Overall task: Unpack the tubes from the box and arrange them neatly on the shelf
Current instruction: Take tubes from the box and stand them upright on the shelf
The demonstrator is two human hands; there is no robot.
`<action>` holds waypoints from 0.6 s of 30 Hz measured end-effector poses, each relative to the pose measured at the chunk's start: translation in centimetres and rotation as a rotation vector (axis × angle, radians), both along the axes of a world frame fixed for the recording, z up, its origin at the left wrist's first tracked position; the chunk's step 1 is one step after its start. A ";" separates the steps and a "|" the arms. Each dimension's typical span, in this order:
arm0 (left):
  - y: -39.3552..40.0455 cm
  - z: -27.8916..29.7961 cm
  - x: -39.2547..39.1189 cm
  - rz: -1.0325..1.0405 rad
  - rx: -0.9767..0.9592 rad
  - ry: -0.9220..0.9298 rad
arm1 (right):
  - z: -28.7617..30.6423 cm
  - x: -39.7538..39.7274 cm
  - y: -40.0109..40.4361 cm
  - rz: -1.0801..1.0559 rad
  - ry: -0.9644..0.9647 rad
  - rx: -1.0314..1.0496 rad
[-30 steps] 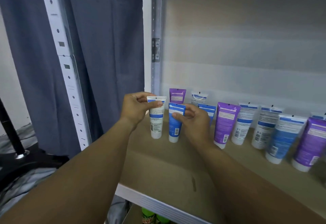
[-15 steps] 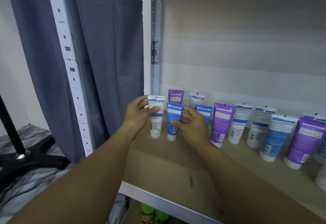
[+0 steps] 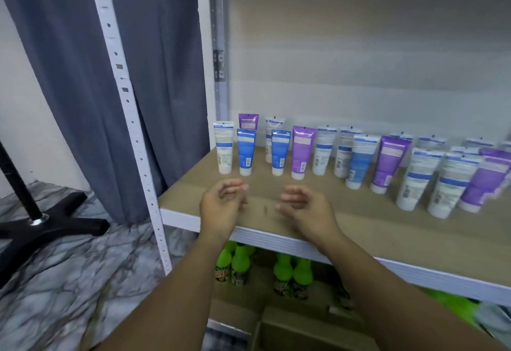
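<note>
Hovering over the front edge of the shelf (image 3: 359, 220) at frame centre, your left hand (image 3: 221, 209) and right hand (image 3: 307, 212) hang with fingers loosely curled, holding nothing and touching no tube. Behind them the tubes (image 3: 304, 151) stand cap-down in rough rows; a white tube (image 3: 224, 147) and a blue tube (image 3: 246, 151) are leftmost in front. Toward the right edge the tubes blur, overlap and get cut off. Below the shelf, green bottles (image 3: 237, 262) are partly hidden by your arms, and the box (image 3: 304, 331) at bottom centre shows only a dim corner.
</note>
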State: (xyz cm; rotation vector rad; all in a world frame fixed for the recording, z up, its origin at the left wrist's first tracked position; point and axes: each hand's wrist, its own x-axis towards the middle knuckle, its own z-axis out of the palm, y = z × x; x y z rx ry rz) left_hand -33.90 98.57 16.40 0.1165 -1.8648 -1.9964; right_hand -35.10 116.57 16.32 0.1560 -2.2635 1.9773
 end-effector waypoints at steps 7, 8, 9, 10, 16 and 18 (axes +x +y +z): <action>6.4 -6.1 6.7 -0.122 -0.022 -0.017 | -2.0 9.3 6.0 -0.066 0.000 0.015; 7.3 -7.7 7.1 -0.166 -0.044 -0.056 | -2.8 10.4 7.0 -0.080 -0.017 0.020; 8.2 -9.3 7.8 -0.227 -0.069 -0.107 | -3.9 11.4 8.0 -0.085 -0.035 0.030; 9.1 -11.4 8.4 -0.295 -0.094 -0.162 | -5.5 12.1 9.0 -0.094 -0.060 0.047; 13.4 -23.9 11.8 -0.606 -0.188 -0.650 | -16.5 15.8 13.8 -0.140 -0.394 0.269; 14.2 -27.9 12.5 -0.641 -0.213 -0.741 | -20.2 16.8 14.8 -0.184 -0.457 0.369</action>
